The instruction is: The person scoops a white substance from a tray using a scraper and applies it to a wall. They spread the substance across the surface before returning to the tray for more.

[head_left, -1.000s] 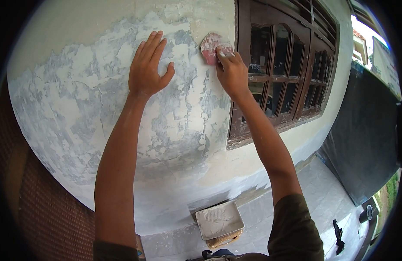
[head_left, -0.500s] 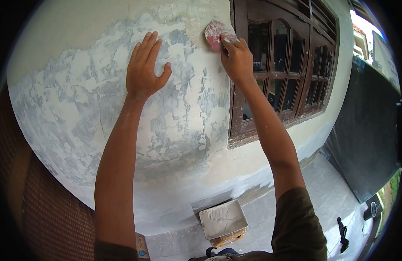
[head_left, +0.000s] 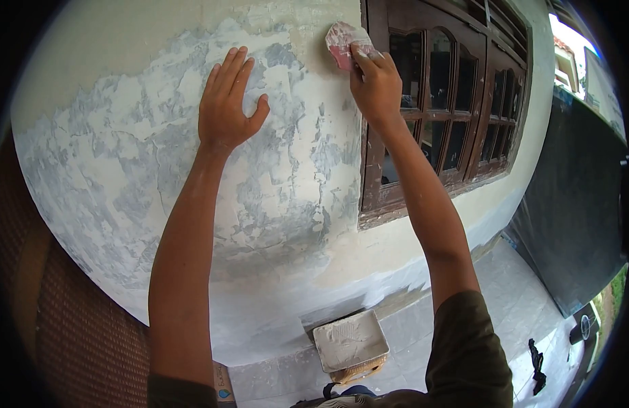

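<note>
Your right hand [head_left: 379, 88] higher than one second ago; grip pinching pink, paste-smeared scraper [head_left: 341, 47], now farther up patchy wall [head_left: 267, 204], just beside window frame [head_left: 371, 180]. Your left hand [head_left: 226, 109] nearly unmoved: grip unclosed, palm toward wall, thumb spread. Tray [head_left: 356, 360] of white paste near wall's foot.

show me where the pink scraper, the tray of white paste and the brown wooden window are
Pink scraper [head_left: 342, 46], head view: middle of its smeared face.
Tray of white paste [head_left: 359, 361], head view: its near rim.
Brown wooden window [head_left: 482, 92], head view: wood between its panes.
</note>
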Demonstrator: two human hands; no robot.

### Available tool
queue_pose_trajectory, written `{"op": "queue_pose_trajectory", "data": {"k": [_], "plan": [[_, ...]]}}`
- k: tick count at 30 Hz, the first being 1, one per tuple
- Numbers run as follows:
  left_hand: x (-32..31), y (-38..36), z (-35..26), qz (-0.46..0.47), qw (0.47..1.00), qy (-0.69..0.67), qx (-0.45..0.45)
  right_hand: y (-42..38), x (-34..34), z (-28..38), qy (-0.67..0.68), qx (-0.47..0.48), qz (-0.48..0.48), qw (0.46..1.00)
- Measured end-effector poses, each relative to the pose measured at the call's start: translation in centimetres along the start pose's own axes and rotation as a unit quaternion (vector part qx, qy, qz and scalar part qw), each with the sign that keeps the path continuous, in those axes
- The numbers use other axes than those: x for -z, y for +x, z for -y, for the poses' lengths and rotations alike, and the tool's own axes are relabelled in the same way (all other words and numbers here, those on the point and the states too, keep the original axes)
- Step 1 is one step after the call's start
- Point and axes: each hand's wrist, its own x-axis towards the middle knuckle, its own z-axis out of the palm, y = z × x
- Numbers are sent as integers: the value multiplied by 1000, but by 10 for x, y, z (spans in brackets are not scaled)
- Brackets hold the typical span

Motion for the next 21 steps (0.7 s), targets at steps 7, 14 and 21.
{"op": "queue_pose_trajectory", "data": {"k": [7, 14, 21], "plan": [[0, 2, 0, 2, 1000, -12, 8, -68, 8, 21, 2, 23, 100, 995], [0, 3, 1, -1, 1000, 12, 1, -44, 27, 32, 53, 24, 28, 998], [2, 4, -1, 3, 1000, 0, 5, -18, -7, 5, -5, 21, 52, 998]]}}
